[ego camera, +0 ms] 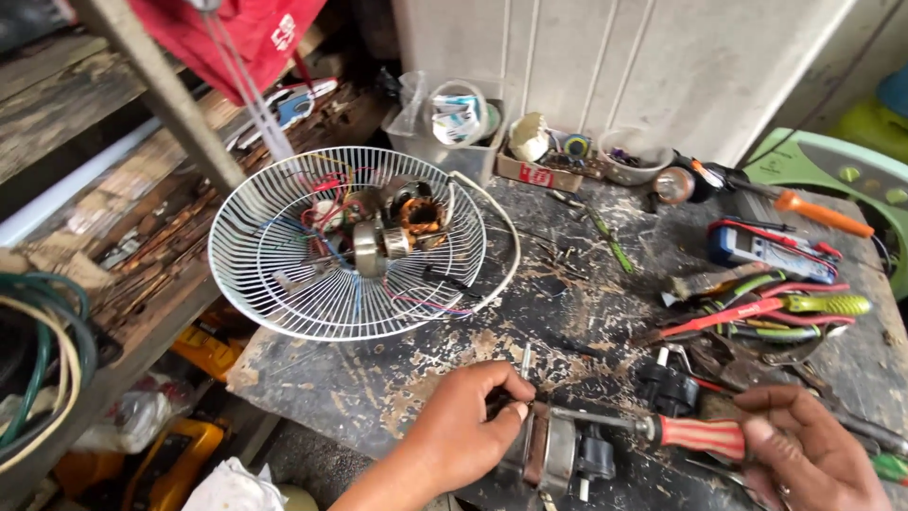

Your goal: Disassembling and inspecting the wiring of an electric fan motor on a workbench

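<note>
A: Where is the small motor [558,452] now?

B: It lies at the bottom centre of the frame, on the dark, worn tabletop [378,388], between the two hands. Its thin shaft stands up from the body, and a second metal end shows below it.

A: And the screwdriver [662,433]?

B: Its long axis goes almost level, from right to left. The red striped handle is at the lower right, and the metal shank points left into the motor body. The tip I cannot see; it is hidden by the motor.

A: Which of the hands is nearer to the motor?

B: The left hand [468,426]. It is closed on the left side of the motor, with the fingers curled over the top, so it touches it directly. The right hand [813,449] is well apart from the motor, wrapped on the end of the screwdriver handle. It reaches the motor only through the tool.

A: What is around them?

B: Just beside the screwdriver, a black plug [667,388]. Farther to the right, pliers with red and green handles [757,317] and a multimeter [766,248]. In the upper left lies a white wire fan guard [350,246] with a copper-wound motor [402,222] inside.
</note>
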